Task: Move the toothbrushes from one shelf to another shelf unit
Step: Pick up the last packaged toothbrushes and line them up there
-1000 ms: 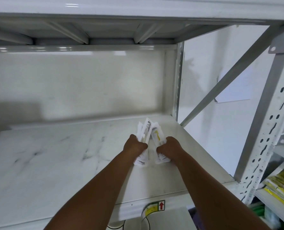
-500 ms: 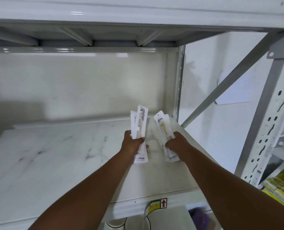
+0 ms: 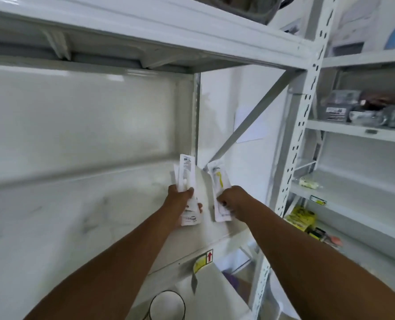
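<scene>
The marble-patterned shelf lies bare from its left edge to its right rear corner, with open height up to the white shelf above. The back panel closes the rear. At the right edge, a rear post and a diagonal brace cross the side opening. A perforated front upright separates this bay from the neighbouring shelf unit, whose shelves carry packaged goods.

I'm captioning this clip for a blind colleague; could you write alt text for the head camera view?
Two bare arms reach over a white shelf, each hand gripping packaged toothbrushes: the left hand holds a white bundle, the right hand a pack with a yellow toothbrush. To the right stands a second shelf unit holding assorted goods.
</scene>
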Motion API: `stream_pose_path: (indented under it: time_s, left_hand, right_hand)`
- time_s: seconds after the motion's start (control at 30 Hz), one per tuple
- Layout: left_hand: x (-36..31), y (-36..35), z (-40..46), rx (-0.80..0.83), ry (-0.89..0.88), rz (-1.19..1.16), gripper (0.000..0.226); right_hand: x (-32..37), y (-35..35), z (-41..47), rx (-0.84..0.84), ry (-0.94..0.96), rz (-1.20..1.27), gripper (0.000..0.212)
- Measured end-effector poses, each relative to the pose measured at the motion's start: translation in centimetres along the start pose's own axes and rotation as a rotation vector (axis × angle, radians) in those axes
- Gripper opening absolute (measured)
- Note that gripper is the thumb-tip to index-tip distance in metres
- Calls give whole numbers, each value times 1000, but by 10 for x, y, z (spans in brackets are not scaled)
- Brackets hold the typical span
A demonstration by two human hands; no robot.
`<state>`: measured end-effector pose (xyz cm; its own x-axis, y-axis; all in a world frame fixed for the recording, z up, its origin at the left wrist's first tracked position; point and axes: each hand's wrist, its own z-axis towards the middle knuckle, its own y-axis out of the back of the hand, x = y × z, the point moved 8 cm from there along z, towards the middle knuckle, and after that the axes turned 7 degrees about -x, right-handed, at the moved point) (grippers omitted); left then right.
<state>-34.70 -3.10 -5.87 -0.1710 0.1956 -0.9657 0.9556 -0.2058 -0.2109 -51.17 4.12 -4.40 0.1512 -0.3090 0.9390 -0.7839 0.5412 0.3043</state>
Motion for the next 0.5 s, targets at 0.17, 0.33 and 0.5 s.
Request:
stream_pose_path:
  time_s: [0.17, 0.33, 0.5]
  left_hand:
    - [20, -29, -29, 169, 78, 59, 22]
    - [36, -62, -64, 298, 131, 84, 23]
    - [48, -98, -103, 397, 136, 141, 40]
  right_hand:
    - [-18, 36, -45, -103, -41, -143, 27]
    - [-39, 74, -81, -170, -73, -163, 25]
    - [-56, 115, -116, -232, -96, -203, 26]
